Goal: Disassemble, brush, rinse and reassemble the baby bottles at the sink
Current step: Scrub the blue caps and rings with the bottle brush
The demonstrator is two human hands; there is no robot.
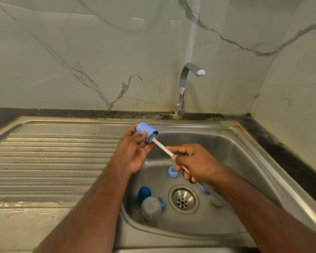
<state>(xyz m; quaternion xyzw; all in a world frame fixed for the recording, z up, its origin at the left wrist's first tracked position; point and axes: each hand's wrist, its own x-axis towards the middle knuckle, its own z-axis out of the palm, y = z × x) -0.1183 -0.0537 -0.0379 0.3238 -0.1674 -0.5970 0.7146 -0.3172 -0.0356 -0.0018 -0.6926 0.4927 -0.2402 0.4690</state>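
The left hand (133, 152) curls its fingers and thumb round a smooth, pale-blue cylindrical bottle (146, 132), mouth tilted toward the right hand (193, 162) — whose fingers pinch the thin white handle of a bottle brush (161, 147), bristles inside the mouth. Below the fingers, in the brushed-steel sink (232, 143) (dull, water-spotted), lie a grey translucent bottle (150, 207), a dark-blue domed cap (144, 194) and a blue ring (172, 171) beside the drain (183, 199). A chrome tap (183, 84) rises before veined marble wall tiles (80, 52) — a ribbed wet drainboard (49, 161) lies beyond the left fingers.

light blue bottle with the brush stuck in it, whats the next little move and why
Probably twist and pump the white-handled brush inside the light blue cylindrical bottle: its bristles sit only at the mouth, the left hand steadies the bottle, the right hand pinches the handle.
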